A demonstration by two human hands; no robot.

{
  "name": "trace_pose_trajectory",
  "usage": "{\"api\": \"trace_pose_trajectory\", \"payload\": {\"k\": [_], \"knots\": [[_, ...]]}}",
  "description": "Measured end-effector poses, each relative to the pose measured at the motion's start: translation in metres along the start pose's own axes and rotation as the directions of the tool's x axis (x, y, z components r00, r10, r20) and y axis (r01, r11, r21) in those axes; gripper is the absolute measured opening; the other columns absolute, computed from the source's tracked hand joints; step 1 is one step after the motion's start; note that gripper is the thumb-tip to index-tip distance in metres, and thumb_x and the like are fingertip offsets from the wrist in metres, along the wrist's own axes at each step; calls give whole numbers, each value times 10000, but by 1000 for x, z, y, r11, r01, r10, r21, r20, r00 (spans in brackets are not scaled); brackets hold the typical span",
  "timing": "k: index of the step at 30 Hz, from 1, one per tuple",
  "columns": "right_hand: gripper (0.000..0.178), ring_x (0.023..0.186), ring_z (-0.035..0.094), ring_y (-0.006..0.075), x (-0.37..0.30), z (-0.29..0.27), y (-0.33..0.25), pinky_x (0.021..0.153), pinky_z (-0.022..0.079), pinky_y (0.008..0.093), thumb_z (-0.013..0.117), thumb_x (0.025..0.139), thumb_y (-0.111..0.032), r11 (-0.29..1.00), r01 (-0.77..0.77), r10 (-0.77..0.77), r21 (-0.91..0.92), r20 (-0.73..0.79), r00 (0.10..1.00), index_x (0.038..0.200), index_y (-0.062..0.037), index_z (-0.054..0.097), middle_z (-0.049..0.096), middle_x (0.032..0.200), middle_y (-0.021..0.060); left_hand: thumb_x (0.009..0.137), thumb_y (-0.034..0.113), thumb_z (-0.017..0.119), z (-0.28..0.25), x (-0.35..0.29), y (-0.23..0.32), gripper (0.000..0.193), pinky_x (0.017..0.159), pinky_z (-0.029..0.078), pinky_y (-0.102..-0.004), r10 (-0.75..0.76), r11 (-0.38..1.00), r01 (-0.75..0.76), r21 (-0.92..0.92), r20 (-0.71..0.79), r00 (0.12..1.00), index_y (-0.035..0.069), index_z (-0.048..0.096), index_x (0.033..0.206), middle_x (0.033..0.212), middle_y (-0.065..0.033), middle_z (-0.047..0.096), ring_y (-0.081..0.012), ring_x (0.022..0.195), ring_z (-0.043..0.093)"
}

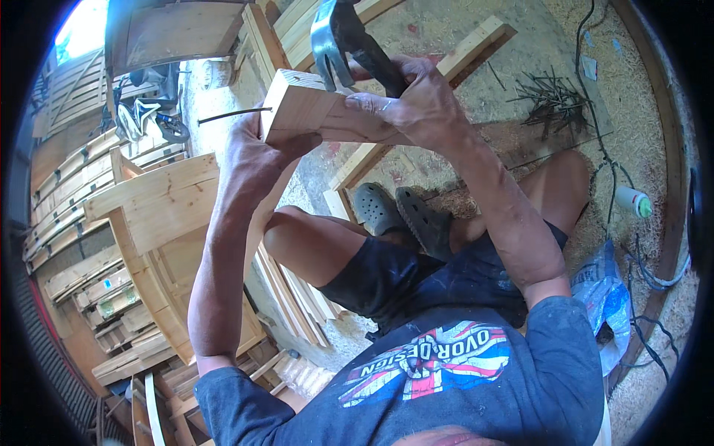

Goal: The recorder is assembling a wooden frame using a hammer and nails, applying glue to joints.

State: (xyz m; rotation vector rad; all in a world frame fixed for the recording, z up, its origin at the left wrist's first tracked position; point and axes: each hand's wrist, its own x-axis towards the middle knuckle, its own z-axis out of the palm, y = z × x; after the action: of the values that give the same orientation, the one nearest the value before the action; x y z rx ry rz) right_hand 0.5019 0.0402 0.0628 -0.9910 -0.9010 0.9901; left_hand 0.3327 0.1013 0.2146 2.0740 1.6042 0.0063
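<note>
A pale wooden beam (309, 115) is raised before me, one end turned to the left. From that end a long bent nail (227, 116) sticks out. Around the beam's lower left end wraps my left hand (262, 152), its fingers partly hidden behind the wood. My right hand (420, 100) grips a claw hammer (332, 44) with a dark handle, and its thumb lies on the beam's face. The hammer's blue-grey head is above the beam, claw pointing down beside it; whether the claw touches the wood I cannot tell.
Loose nails (550, 100) lie heaped on a sawdust-strewn board at right. Another beam (476, 52) lies behind my hands. Wooden furniture (160, 212) and stacked planks stand left. A black cable (595, 111), a white bottle (632, 201) and a plastic bag (599, 290) are along the right side.
</note>
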Motion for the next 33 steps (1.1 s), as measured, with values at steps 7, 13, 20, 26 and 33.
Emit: {"api": "trace_pose_trajectory", "payload": {"k": [7,13,20,26,33], "knots": [[199,965,706,142,-4,11,12,875,568,300,735,887,-8,952,9,-25,307,49,998,1080,-51,754,763,973,47,735,202,908,0,0,-4,408,720,531,-309,7,999,-6,46,-24,1000,-7,716,1028,894,-81,734,-146,773,668],[191,928,695,114,-8,13,18,843,555,287,690,905,33,962,83,-82,261,-16,997,1075,-32,748,761,968,49,735,225,910,-1,0,-3,434,732,535,-310,19,998,-18,53,-12,1000,-10,707,1039,900,-88,734,-149,782,671],[188,926,695,108,-7,13,22,849,559,284,696,900,20,954,141,-137,266,-35,990,1068,-41,754,763,965,40,740,226,905,-1,-2,-5,456,742,537,-309,18,998,-18,56,1,1000,-16,698,1066,919,-94,734,-149,800,676],[180,895,685,101,-7,16,40,825,551,276,702,904,-2,941,131,-120,312,-54,991,1074,-35,754,762,955,44,750,203,888,-4,1,-5,463,783,545,-311,50,998,-50,49,12,999,-20,695,1108,964,-108,742,-157,849,692],[230,807,651,172,1,-7,-18,744,520,350,698,946,-163,957,80,-81,-280,6,997,1102,6,673,710,924,95,736,197,858,-11,4,-17,424,845,546,-352,137,990,-137,24,-4,991,12,714,1090,991,-126,754,-205,911,716]]}}
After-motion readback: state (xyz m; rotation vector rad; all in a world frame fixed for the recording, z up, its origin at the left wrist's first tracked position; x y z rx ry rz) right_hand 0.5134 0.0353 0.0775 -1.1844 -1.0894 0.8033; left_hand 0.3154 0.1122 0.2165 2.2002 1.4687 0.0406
